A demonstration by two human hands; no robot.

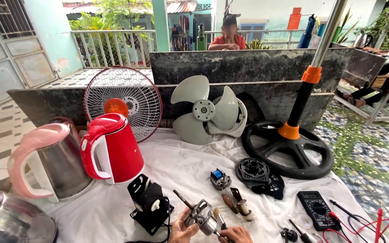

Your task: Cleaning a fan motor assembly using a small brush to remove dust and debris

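A bare-metal motor (202,216) with a dull grey sheen is lying between the left hand (182,230) and the right hand (236,235). White cloth (176,162), matt and creased, is covering the bench. The red kettle (113,148) is showing glossy, smooth plastic; the kettle beside it (50,164) is showing brushed steel with a pink plastic handle. The fan grille (127,96) is looking like thin white-coated wire, the fan blade (203,110) like pale satin plastic. The round black base (289,153) is looking matt, its collars orange plastic. The multimeter (317,210) is wearing dull black plastic.
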